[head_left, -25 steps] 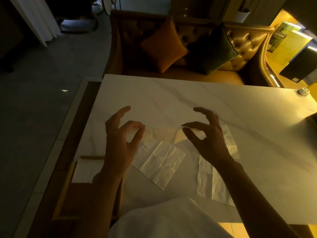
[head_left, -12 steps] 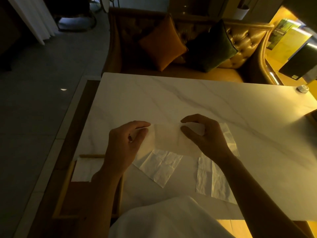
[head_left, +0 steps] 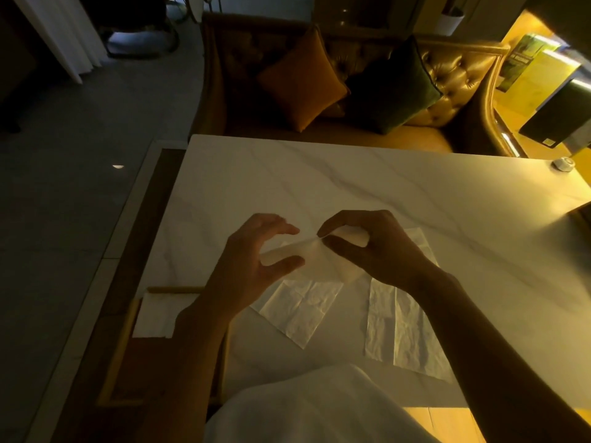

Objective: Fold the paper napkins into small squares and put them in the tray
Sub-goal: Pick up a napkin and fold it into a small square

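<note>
Head view: right hand (head_left: pixel 377 247) pinches upper edge of translucent napkin (head_left: pixel 307 255) between thumb and forefinger, other fingers curled. Left hand (head_left: pixel 252 270) half open, thumb against napkin's left end, fingers arched above it; whether it has real hold, cannot tell. Napkin raised over marble table (head_left: pixel 351 180), above creased flat napkin (head_left: pixel 300 306); second flat napkin (head_left: pixel 404 324) beside it. Folded napkin (head_left: pixel 156 314) lies in wooden tray (head_left: pixel 172 288) at near-left corner.

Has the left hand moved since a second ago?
Yes. Against the flat napkin, the left hand moved right, toward the right hand; both hold the lifted napkin.
</note>
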